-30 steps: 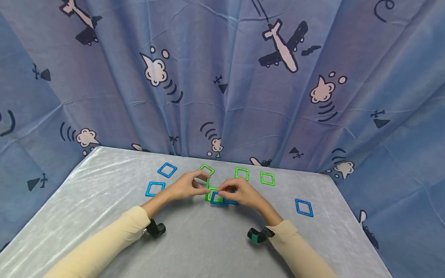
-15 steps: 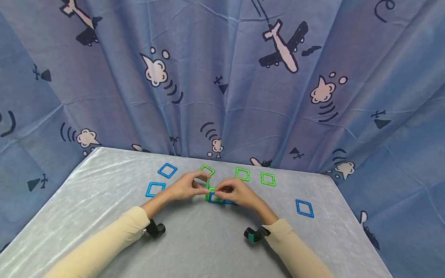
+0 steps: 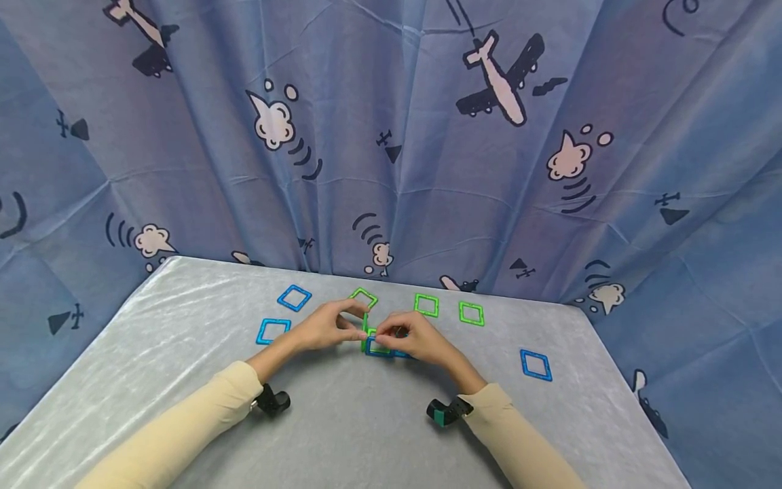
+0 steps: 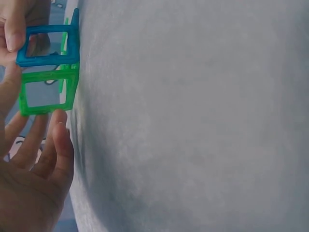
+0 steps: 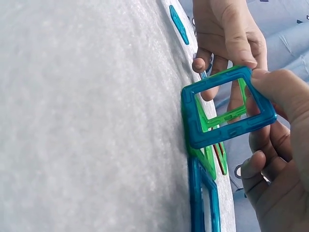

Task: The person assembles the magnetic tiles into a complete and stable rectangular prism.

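In the head view my right hand pinches a blue square magnetic tile near its upper corner. The blue tile stands upright, its lower edge close to the table. Directly beside it is an upright green square tile, and the two edges seem to touch in the left wrist view. My left hand holds this green tile, thumb near a top corner and fingers along its side. More green tile pieces show behind, partly hidden. Another blue tile lies flat against the base.
Loose blue tiles lie at the left, the back left and the right. Green tiles lie near the table's back edge. A patterned curtain hangs behind the grey-covered table.
My right hand has shifted slightly left with the blue tile, bringing it against the green one. The left hand stays almost still.
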Tool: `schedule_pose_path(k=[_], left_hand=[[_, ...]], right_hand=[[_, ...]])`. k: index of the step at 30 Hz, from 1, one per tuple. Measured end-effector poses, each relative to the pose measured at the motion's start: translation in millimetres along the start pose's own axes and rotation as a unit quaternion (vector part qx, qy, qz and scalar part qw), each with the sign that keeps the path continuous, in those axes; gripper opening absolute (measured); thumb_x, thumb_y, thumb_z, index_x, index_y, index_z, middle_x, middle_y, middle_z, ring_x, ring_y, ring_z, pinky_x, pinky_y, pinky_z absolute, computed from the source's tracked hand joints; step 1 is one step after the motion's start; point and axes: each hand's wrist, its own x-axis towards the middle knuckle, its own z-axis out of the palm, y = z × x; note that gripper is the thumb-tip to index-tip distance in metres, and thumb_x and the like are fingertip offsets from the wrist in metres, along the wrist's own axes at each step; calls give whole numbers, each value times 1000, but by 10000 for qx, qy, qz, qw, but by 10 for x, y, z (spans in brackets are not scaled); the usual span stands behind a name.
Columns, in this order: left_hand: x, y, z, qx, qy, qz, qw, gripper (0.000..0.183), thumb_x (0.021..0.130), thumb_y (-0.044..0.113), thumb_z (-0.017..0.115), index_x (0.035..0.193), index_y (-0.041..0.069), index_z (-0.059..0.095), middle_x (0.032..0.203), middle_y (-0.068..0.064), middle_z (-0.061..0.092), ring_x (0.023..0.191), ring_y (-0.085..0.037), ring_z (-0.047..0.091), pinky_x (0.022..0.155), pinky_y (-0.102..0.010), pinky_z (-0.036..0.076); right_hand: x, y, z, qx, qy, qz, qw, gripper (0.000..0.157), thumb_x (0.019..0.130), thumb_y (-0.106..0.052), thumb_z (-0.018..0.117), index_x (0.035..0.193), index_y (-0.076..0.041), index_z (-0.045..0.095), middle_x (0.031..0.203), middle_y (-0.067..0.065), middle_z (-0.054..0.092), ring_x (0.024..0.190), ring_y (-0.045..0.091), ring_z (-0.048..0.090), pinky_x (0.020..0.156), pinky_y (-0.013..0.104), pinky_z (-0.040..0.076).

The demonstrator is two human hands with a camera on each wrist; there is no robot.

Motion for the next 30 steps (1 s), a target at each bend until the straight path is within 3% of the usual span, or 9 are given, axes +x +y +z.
schedule_pose_path(k=[6, 18, 30], left_hand=[[-14, -12, -25, -151, -127, 201, 9996, 50, 98, 15, 70, 141, -4, 53, 133, -25, 59, 98, -26, 71, 67, -37, 57], [-18, -26, -12, -305, -181, 223, 9991, 50, 99, 13, 68, 142, -6, 52, 134, -27, 57, 99, -28, 71, 66, -46, 57], [-6, -32, -3, -203, -136, 189, 9995, 50, 98, 15, 71, 141, -4, 54, 133, -25, 59, 97, -24, 71, 63, -36, 56]], right_hand=[[0, 12, -7, 27, 36, -47, 10000, 5, 94, 3, 71, 95, 6, 75, 83, 12, 67, 73, 23, 58, 65, 39, 49], [3, 23, 29, 31, 80, -24, 10000, 6, 94, 2, 71, 96, 6, 75, 84, 12, 67, 73, 23, 58, 66, 38, 49], [-5, 87, 55, 101, 249, 46, 9996, 5, 92, 4, 72, 96, 4, 76, 84, 12, 67, 73, 25, 59, 66, 37, 49]])
